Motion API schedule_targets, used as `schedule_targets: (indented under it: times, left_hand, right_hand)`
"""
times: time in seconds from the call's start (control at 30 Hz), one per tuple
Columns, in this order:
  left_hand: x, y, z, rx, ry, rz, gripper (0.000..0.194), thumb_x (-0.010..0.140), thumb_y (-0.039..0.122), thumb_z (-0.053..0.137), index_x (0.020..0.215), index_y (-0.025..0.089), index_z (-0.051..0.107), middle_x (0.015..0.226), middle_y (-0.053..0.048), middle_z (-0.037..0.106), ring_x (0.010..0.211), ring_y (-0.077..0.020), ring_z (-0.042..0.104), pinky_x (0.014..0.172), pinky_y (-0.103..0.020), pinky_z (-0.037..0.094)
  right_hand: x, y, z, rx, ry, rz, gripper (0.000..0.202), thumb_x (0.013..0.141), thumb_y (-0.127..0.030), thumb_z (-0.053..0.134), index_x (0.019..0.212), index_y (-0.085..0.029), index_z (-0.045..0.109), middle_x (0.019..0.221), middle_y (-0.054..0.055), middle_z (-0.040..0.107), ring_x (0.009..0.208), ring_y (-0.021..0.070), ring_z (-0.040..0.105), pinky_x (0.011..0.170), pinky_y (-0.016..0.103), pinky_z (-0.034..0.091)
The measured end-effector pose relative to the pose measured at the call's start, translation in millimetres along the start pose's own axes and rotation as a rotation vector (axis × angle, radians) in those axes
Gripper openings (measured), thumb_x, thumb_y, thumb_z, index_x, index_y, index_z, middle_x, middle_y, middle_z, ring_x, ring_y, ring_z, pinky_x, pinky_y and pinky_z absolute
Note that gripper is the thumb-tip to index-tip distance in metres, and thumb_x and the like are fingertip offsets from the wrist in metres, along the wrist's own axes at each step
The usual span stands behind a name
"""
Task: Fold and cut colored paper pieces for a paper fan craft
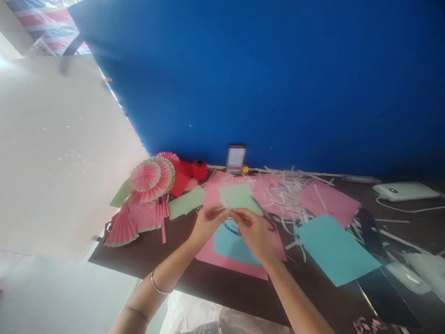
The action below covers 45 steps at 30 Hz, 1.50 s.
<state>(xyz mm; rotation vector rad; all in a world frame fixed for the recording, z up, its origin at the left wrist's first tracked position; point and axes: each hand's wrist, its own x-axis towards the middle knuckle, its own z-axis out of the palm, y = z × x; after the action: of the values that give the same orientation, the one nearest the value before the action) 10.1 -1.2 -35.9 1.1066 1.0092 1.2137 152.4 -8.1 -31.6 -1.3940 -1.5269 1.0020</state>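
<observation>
My left hand and my right hand meet fingertip to fingertip above the middle of the dark table. Both are closed in a pinch; whatever small thing lies between the fingers is hidden, though a whitish bit shows at the tips. Just below them, a blue ring-shaped item is partly covered by my right hand. Under the hands lie a light blue sheet and a pink sheet. A pale green sheet is right behind my fingers. Scissors rest beside my right hand.
Pink and green pleated paper fans stand at the left by a red tape roll. White paper strips are heaped behind. To the right lie a pink sheet, a blue sheet and a white corded device.
</observation>
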Motion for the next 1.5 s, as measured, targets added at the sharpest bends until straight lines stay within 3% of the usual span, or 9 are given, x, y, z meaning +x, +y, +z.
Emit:
schedule_targets:
  times: [0.1, 0.2, 0.47, 0.63, 0.9, 1.33, 1.5]
  left_hand:
    - [-4, -6, 6.6, 0.083, 0.002, -0.010, 0.028, 0.077, 0.041, 0.060, 0.069, 0.015, 0.067, 0.067, 0.000, 0.064, 0.070, -0.0155, 0.059, 0.071, -0.028, 0.046]
    - [-3, -6, 8.9, 0.120, 0.066, -0.010, 0.034, 0.079, 0.045, 0.055, 0.066, 0.016, 0.067, 0.064, 0.000, 0.063, 0.072, -0.0167, 0.058, 0.072, -0.029, 0.046]
    - [6, -12, 2.6, -0.079, 0.155, -0.039, 0.034, 0.075, 0.049, 0.060, 0.077, 0.016, 0.070, 0.087, -0.007, 0.069, 0.101, -0.0233, 0.058, 0.089, -0.036, 0.044]
    - [13, -9, -1.5, -0.324, 0.121, -0.108, 0.031, 0.073, 0.043, 0.065, 0.084, 0.014, 0.070, 0.105, -0.011, 0.066, 0.111, -0.0238, 0.055, 0.098, -0.037, 0.039]
    - [16, -6, -6.3, -0.468, 0.074, -0.202, 0.028, 0.074, 0.037, 0.067, 0.091, 0.015, 0.069, 0.105, -0.010, 0.067, 0.109, -0.0232, 0.058, 0.098, -0.035, 0.040]
    - [18, -9, -6.2, -0.538, 0.094, -0.279, 0.023, 0.079, 0.031, 0.063, 0.094, 0.014, 0.067, 0.107, -0.012, 0.066, 0.112, -0.0230, 0.056, 0.100, -0.036, 0.040]
    - [15, -21, 7.2, -0.603, 0.145, -0.254, 0.029, 0.075, 0.035, 0.067, 0.095, 0.014, 0.066, 0.112, -0.012, 0.064, 0.113, -0.0237, 0.055, 0.100, -0.036, 0.039]
  right_hand:
    - [-2, 2, 2, -0.106, -0.009, -0.088, 0.027, 0.083, -0.040, 0.049, 0.088, -0.019, 0.065, 0.082, 0.005, 0.070, 0.070, 0.0187, 0.065, 0.059, 0.028, 0.049]
    - [-4, 5, 3, -0.201, 0.030, -0.163, 0.024, 0.085, -0.036, 0.048, 0.090, -0.020, 0.064, 0.086, 0.006, 0.071, 0.075, 0.0197, 0.067, 0.065, 0.030, 0.051]
    - [-10, 6, 1, -0.580, 0.038, -0.461, 0.027, 0.089, -0.018, 0.039, 0.105, -0.018, 0.061, 0.102, 0.006, 0.069, 0.089, 0.0180, 0.065, 0.074, 0.028, 0.052]
    - [-12, 8, -6, -0.924, -0.004, -0.624, 0.047, 0.079, 0.000, 0.035, 0.120, -0.015, 0.053, 0.113, 0.010, 0.063, 0.088, 0.0184, 0.064, 0.068, 0.027, 0.052]
    - [-13, 7, -8, -1.145, -0.046, -0.600, 0.062, 0.072, 0.005, 0.037, 0.128, -0.019, 0.048, 0.095, 0.007, 0.066, 0.062, 0.0149, 0.060, 0.051, 0.025, 0.046]
    - [-10, 14, -7, -1.133, -0.113, -0.587, 0.066, 0.072, 0.007, 0.035, 0.133, -0.019, 0.041, 0.093, 0.007, 0.064, 0.068, 0.0150, 0.060, 0.055, 0.024, 0.046]
    - [-11, 15, -4, -1.137, -0.039, -0.625, 0.058, 0.074, 0.006, 0.038, 0.125, -0.018, 0.049, 0.097, 0.010, 0.063, 0.072, 0.0170, 0.060, 0.061, 0.027, 0.048]
